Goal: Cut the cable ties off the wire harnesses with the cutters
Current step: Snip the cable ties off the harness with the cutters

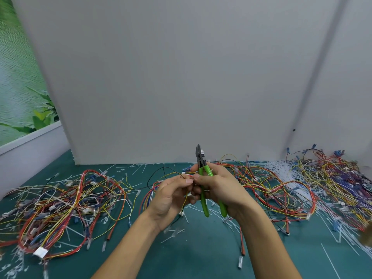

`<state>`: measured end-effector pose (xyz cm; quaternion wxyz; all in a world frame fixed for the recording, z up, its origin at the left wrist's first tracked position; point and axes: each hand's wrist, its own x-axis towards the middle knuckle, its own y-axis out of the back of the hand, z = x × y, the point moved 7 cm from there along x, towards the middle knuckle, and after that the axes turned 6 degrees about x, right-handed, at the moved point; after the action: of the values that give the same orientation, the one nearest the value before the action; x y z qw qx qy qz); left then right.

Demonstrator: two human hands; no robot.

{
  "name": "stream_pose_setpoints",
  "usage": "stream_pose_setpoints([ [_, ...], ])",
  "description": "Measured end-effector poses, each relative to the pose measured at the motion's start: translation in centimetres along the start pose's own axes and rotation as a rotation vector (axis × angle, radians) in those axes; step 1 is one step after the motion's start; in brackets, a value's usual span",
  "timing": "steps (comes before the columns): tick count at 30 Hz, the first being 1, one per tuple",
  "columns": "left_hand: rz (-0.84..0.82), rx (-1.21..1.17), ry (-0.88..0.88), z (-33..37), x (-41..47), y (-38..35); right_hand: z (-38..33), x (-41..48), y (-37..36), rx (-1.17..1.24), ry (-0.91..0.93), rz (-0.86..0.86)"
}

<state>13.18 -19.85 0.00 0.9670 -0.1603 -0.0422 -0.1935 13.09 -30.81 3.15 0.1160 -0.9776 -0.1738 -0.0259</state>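
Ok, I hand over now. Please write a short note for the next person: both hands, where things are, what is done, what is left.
Left hand pinches thin yellow and black harness wires. Right hand grips the green-handled steel cutters, jaws pointing up, on no tie.
Multicoloured wire harnesses lie in a left pile and a right pile on the teal mat.
Done: many cut white plastic cable ties litter the mat.
Left: the left pile seems to hold uncut ties; the right pile is too tangled to judge.
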Motion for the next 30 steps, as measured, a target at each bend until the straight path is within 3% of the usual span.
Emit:
stream_pose_setpoints([
  [30,-0.007,-0.066,-0.010,0.09,0.08,0.01,0.96,0.61,-0.30,0.165,-0.024,0.002],
])
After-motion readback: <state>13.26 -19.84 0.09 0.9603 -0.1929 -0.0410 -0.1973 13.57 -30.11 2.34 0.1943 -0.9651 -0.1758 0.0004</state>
